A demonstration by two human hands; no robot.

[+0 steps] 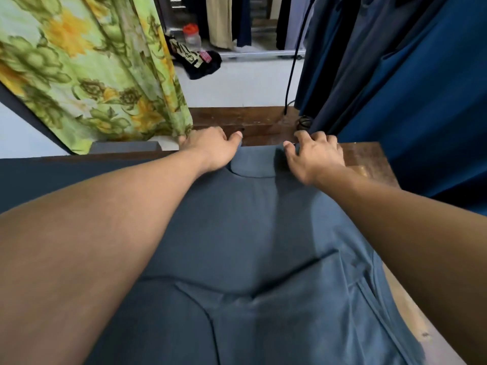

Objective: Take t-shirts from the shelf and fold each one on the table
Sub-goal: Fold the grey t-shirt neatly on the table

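Observation:
A slate-blue t-shirt (237, 233) lies spread over the wooden table (369, 159), collar at the far end. My left hand (210, 148) rests on the shirt's far edge just left of the collar, fingers curled over the fabric. My right hand (316, 154) pinches the far edge just right of the collar, thumb and fingers on the cloth. Both forearms stretch across the shirt. A seam and a crease run across the near part of the shirt.
A green and yellow floral curtain (92, 69) hangs at the far left. Dark blue garments (408, 75) hang at the far right, reaching the table's corner. A black cable (292, 75) drops to the table's far edge. A dark garment (197, 60) and a red-capped jar (191, 35) sit on the floor beyond.

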